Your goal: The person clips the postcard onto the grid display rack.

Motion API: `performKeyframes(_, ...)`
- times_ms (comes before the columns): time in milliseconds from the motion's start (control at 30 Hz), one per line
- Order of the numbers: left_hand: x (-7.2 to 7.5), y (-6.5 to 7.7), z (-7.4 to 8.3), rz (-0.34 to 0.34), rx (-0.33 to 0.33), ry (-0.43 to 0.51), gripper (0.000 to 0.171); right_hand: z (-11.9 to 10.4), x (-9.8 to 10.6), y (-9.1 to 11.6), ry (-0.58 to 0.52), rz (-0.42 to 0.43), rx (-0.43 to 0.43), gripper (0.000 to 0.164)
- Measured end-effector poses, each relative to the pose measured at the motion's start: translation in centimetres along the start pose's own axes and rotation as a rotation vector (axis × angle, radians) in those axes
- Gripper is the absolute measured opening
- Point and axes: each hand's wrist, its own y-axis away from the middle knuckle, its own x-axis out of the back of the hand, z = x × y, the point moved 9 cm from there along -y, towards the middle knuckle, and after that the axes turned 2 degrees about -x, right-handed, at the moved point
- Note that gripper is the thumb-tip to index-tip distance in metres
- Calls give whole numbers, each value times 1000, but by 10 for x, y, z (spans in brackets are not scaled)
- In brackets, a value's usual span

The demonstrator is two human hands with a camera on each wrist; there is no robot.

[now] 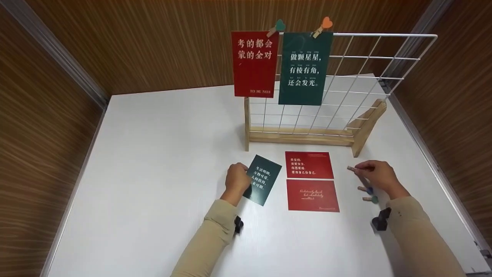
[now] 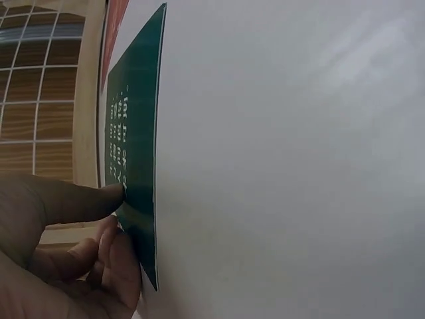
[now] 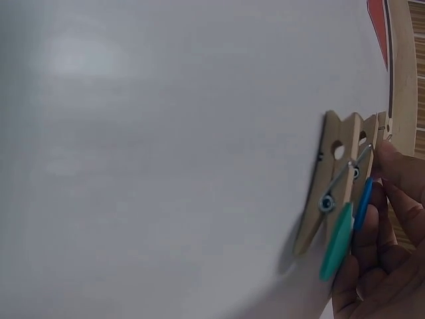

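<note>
Leaving most lettering (image 1: 261, 175) visible, probably deliberately, the left hand (image 1: 236, 180) pinched the lower green card (image 1: 266, 184) by its edge, the right hand (image 1: 378, 176) a clothespin (image 1: 351, 168).

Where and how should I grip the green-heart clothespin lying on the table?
Probably best pinch the green-heart clothespin across its wooden edges by the spring, coming from above on the near side: it lies with its heart up, so both edges face sideways, and the blue-heart clothespin sits on its far side.
</note>
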Motion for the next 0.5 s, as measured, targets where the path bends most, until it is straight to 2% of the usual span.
performKeyframes(200, 3, 3, 0, 30, -5, -43, 25, 2, -1, -2, -6, -8, -20, 33)
performKeyframes(333, 5, 2, -1, 45, -21, -11, 24, 3, -1, -1, -7, -2, -21, 34)
performKeyframes(500, 6, 0, -7, 37, 7, 33, 24, 4, -2, -1, -11, -4, -30, 35)
